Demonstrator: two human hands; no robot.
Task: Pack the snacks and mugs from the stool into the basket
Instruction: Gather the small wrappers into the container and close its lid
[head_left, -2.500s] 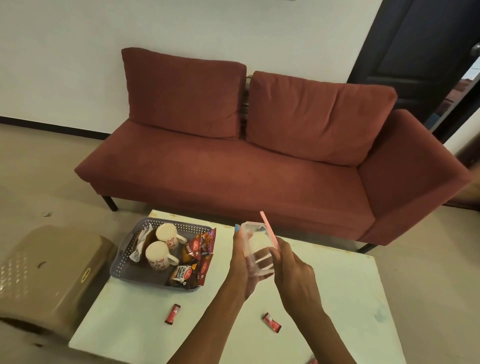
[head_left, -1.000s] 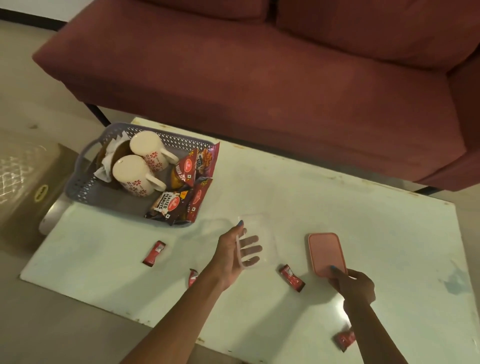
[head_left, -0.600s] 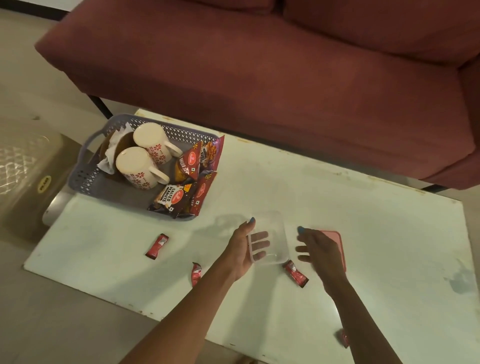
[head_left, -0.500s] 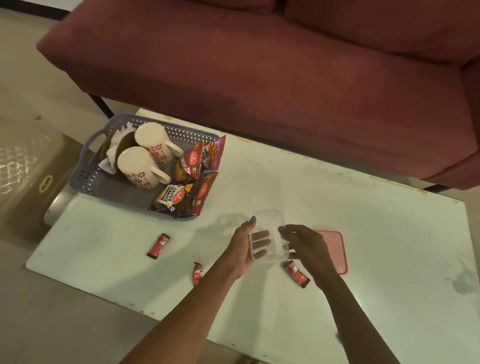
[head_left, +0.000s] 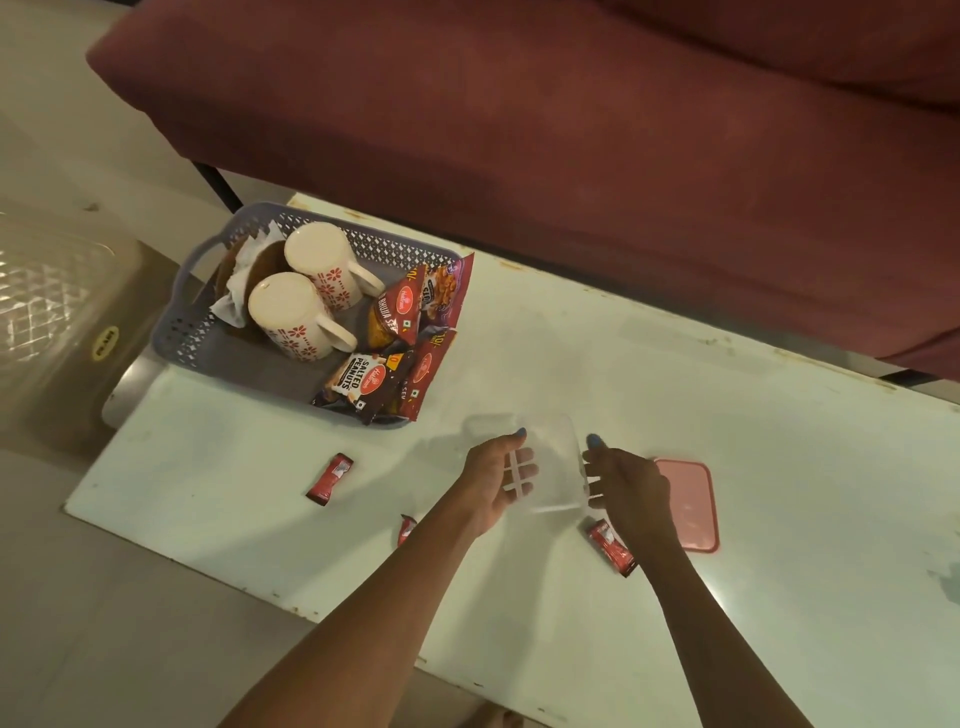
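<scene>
Basket (head_left: 218, 338) sits at desk (head_left: 779, 467) corner, already holding two mugs (head_left: 296, 317) and snack packets (head_left: 400, 332). Left hand (head_left: 498, 480) and right hand (head_left: 626, 480) both grip a clear box (head_left: 550, 467), fingers curled round its sides. Likely next: fill it with sachets (head_left: 329, 478). Box edges hard to trace; stool partly cut off.

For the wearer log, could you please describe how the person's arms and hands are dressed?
Both forearms are bare, with no sleeves showing. The left hand and right hand wear no gloves, and no rings or watch are visible. The visible thumbnails carry light blue polish.
</scene>
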